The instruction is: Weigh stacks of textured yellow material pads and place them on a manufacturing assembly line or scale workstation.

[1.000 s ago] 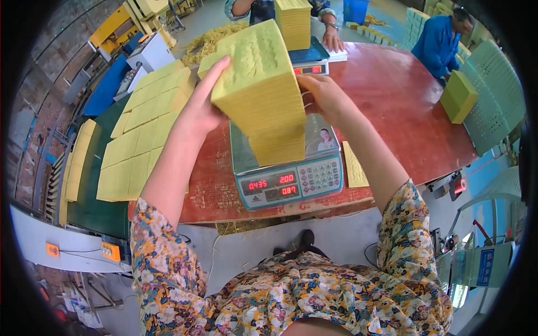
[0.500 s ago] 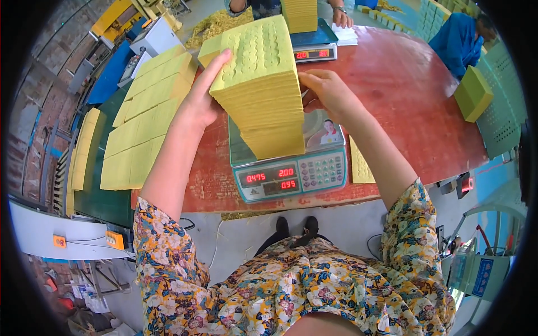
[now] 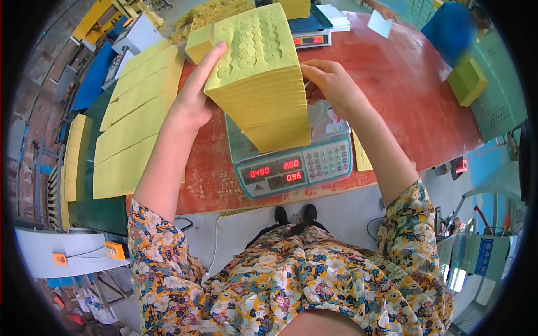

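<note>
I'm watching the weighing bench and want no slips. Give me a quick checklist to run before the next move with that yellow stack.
1. Left hand against the yellow paper stack's left side: ok.
2. Right hand on the stack's right side: ok.
3. Stack square and level: not ok, it tilts, with sheets fanned along the edge.
4. Stack's lower end over the scale pan: ok; resting fully, cannot tell.
5. Scale display lit: ok.
6. Other yellow piles to the left, apart from the scale: ok.
</note>
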`<state>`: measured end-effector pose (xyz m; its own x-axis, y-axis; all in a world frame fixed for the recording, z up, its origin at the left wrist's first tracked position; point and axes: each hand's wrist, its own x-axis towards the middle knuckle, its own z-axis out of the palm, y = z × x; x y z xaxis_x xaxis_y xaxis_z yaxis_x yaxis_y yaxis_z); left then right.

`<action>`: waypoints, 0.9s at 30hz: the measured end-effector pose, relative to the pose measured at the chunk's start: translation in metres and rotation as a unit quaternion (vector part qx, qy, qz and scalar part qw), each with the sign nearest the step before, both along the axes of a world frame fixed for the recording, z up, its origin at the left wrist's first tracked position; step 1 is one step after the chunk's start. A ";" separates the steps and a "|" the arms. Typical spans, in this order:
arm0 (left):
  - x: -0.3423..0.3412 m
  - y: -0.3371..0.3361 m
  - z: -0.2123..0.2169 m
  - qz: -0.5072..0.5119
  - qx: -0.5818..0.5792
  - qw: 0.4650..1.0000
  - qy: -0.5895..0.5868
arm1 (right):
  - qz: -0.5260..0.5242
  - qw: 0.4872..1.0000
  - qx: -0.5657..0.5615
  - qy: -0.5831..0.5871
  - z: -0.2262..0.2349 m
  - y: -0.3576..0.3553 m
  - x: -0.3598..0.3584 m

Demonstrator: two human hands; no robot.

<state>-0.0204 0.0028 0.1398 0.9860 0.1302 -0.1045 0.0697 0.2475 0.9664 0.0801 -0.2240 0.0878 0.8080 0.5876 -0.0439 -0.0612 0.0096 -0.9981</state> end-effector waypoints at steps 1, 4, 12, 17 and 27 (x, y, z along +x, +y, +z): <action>0.001 0.000 0.000 0.003 0.010 1.000 -0.005 | -0.002 1.000 -0.004 -0.005 0.000 0.000 0.000; 0.001 -0.003 -0.006 0.016 0.046 0.999 0.006 | -0.013 1.000 -0.009 -0.001 -0.006 -0.002 0.000; 0.009 -0.003 -0.030 0.078 0.068 0.995 -0.014 | -0.034 0.999 0.005 -0.008 -0.019 -0.014 0.006; 0.023 -0.027 -0.081 0.199 -0.107 0.974 -0.024 | -0.098 0.989 0.112 0.009 -0.037 -0.021 0.018; 0.032 -0.051 -0.091 0.119 -0.127 0.983 -0.050 | -0.046 0.979 0.167 0.106 -0.038 0.017 0.012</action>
<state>0.0116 -0.0483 0.0485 0.9378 0.3405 -0.0680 -0.1114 0.4804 0.8700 0.0918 -0.2072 0.0499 0.8513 0.5236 -0.0344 -0.2503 0.3476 -0.9036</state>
